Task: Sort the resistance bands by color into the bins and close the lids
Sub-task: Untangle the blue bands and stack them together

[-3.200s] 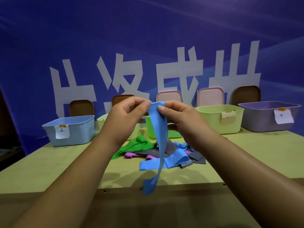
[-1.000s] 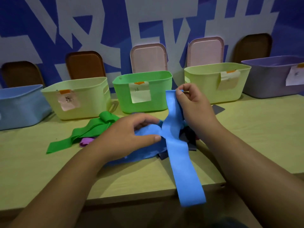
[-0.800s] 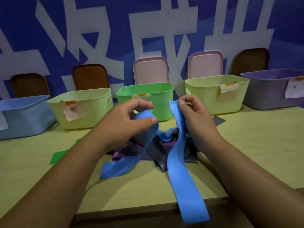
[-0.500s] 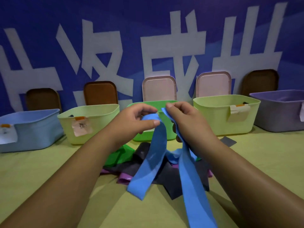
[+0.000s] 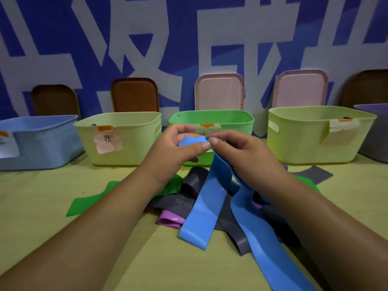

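Two blue bands hang from my hands above the table. My left hand (image 5: pixel 178 148) pinches the top of one blue band (image 5: pixel 201 217). My right hand (image 5: pixel 241 152) holds the second blue band (image 5: pixel 262 244), which trails toward the lower right. Under them lies a pile with a green band (image 5: pixel 90 202), grey bands (image 5: pixel 180 200) and a purple band (image 5: pixel 169 220). Along the back stand a blue bin (image 5: pixel 42 141), a pale yellow-green bin (image 5: pixel 130 139), a green bin (image 5: pixel 237 122), another yellow-green bin (image 5: pixel 304 133) and a purple-grey bin (image 5: pixel 375 131), all without lids on.
Lids lean against the blue backdrop behind the bins: two brown lids (image 5: pixel 134 95) on the left, two pink lids (image 5: pixel 219 91) in the middle, another brown lid (image 5: pixel 367 87) at the right. Paper labels hang on the bin fronts. The yellow-green table (image 5: pixel 31 196) spreads to both sides.
My left hand picked a second blue band out of the pile and lifted it. Both hands have come together in front of the green bin, each holding a blue band.
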Motion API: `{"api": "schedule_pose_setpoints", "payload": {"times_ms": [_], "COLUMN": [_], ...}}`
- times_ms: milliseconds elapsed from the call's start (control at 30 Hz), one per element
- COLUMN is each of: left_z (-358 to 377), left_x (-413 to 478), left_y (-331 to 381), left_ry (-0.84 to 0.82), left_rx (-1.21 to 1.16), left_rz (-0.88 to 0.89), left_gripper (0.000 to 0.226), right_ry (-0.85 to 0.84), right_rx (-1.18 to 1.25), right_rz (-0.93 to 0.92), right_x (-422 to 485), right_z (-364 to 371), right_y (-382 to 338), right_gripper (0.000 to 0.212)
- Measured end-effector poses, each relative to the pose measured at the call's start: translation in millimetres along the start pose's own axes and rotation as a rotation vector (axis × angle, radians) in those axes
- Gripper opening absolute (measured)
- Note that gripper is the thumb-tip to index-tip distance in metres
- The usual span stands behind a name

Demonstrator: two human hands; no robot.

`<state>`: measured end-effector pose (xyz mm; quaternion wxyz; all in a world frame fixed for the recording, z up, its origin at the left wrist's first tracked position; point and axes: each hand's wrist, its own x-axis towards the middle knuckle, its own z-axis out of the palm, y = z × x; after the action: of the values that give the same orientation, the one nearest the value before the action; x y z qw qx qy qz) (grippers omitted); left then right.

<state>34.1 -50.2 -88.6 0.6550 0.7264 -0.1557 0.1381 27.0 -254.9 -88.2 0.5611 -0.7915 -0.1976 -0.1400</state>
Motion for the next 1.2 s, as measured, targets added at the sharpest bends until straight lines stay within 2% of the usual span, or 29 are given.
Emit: {"api": "schedule_pose_setpoints", "payload": {"times_ms": [100,200,267,367,467,600,733,1033,1200], "left_z": [3,6,8,8,7,6,5,13,11], "left_x": [-2,-7,-10,-12,-11,-8,-5,-12,-13], "left_y": [0,6,8,10,10,5,-2,-2,0], "left_ry": [0.022,0.008,-0.007,-0.019,-0.033,0.019,0.045,-0.037,-0.024], "left_rx": [-0.106,-0.194,-0.257,-0.356,-0.295,-0.213,-0.169,-0.064,0.052], "left_rz": [-0.014,-0.022,-0.036,-0.055,-0.048,-0.059,-0.050,-0.029,0.034], "left_gripper": [0.078,0.078,0.072,0.047,0.030,0.024,0.013,0.017,0.012], "right_ry": [-0.003,-0.007,-0.012,-0.009,-0.003,0.007,0.055,-0.003,0.005], "right_rx": [-0.010,0.012,0.011,0.044,0.032,0.011,0.105,0.134,0.128], "right_rz": [0.014,0.019,0.021,0.040,0.038,0.019,-0.045,-0.061,-0.059], "right_x": [-3,-6,-8,-8,-9,-11,-11,-15,-13], "right_z": [-1,-3,-3,-3,-3,-4,-8,-10,-10], "right_y": [3,4,6,6,5,4,0,-5,-1], "right_gripper": [0.018,0.017,0.017,0.016,0.014,0.014,0.016,0.018,0.017]}}
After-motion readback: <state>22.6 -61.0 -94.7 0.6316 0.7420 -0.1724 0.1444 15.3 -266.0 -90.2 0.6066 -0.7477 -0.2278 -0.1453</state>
